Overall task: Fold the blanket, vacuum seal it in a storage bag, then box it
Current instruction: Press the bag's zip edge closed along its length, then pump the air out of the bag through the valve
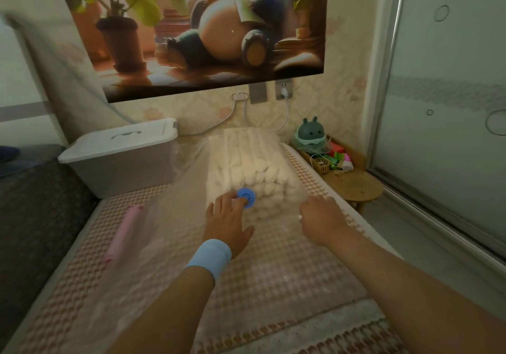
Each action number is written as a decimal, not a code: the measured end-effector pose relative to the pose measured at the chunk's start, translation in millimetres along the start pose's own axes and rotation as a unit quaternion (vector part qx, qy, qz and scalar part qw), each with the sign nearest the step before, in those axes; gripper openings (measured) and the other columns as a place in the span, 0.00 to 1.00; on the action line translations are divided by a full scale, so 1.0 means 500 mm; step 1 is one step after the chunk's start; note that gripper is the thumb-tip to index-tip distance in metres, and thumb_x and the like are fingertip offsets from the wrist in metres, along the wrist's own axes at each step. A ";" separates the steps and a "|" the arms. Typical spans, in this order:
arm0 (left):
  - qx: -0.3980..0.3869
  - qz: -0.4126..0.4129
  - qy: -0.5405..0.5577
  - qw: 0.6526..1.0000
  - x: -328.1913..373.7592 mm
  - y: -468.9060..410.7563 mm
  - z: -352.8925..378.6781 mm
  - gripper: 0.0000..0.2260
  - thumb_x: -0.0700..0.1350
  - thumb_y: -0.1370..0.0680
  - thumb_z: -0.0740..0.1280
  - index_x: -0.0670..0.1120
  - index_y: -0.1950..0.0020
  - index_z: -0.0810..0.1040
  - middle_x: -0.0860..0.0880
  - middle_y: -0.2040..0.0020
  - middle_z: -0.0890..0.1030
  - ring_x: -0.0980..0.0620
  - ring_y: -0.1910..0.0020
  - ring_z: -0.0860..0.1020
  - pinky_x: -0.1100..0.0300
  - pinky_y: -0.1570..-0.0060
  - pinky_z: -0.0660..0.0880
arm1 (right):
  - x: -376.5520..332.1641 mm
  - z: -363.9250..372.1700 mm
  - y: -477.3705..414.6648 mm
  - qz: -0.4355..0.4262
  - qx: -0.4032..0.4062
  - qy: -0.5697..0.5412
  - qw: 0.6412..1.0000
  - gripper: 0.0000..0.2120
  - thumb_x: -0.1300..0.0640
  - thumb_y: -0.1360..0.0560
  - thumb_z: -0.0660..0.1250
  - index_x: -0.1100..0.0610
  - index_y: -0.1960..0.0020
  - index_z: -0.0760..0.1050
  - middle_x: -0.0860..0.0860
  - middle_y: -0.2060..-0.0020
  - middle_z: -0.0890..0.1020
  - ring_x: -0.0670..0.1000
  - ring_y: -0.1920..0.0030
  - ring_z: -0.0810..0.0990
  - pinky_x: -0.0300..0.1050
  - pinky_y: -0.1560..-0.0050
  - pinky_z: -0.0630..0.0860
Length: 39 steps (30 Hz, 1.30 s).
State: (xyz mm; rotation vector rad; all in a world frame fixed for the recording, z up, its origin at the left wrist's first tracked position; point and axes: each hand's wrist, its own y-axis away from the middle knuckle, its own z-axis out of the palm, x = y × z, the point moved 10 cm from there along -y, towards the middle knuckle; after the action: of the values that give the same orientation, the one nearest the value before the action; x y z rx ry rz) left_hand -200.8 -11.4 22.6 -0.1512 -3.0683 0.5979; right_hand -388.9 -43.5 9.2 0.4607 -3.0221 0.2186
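Head view, looking down over a bed (309,181) with a houndstooth cover. At centre frame, a folded cream blanket (249,161) of ribbed, puffy texture lies inside a clear storage bag (186,203). The bag's loose film spreads flat over the cover toward the lower left of the frame. A round blue valve (247,196) sits on the bag at the near end of the blanket.

Hands: the left hand (227,222), with a pale blue wristband (210,257) at the wrist, reaches forward with fingers extended. Its fingertips touch the left edge of the valve, and the thumb is spread well away to the right, so nothing is pinched. The right hand (320,219) rests on the bag just right of the blanket's near corner, back of the hand upward. Its fingers bend down out of sight, so it cannot be told whether they grip the film.

Surroundings: a translucent plastic box (120,159) with a white lid stands closed on the bed at centre left, beside the bag. A pink tube-shaped object (124,234) lies at the bag's left edge, lower left. At right of the bed, a low wooden stool (353,186) carries a small green toy figure (310,134) and assorted small items. A cartoon poster (205,33) hangs on the wall at top. Below it is a wall socket (284,90) with a white plug and cable. A frosted sliding door (449,79) fills the right side.
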 end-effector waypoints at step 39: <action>-0.075 -0.423 0.284 0.857 -0.738 0.376 0.003 0.13 0.53 0.26 0.72 0.45 0.61 0.85 0.45 0.62 0.85 0.44 0.60 0.83 0.50 0.53 0.81 | -0.895 -0.048 -0.088 -0.246 -0.069 -0.260 0.931 0.16 0.50 0.22 0.69 0.54 0.36 0.81 0.56 0.41 0.83 0.57 0.41 0.80 0.49 0.41 0.76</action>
State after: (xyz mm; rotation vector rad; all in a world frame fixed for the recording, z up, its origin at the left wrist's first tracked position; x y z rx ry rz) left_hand 183.8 125.7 -46.8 0.8197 -2.2505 0.1913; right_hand 51.4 48.7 -4.8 1.4324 -3.2200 -0.1802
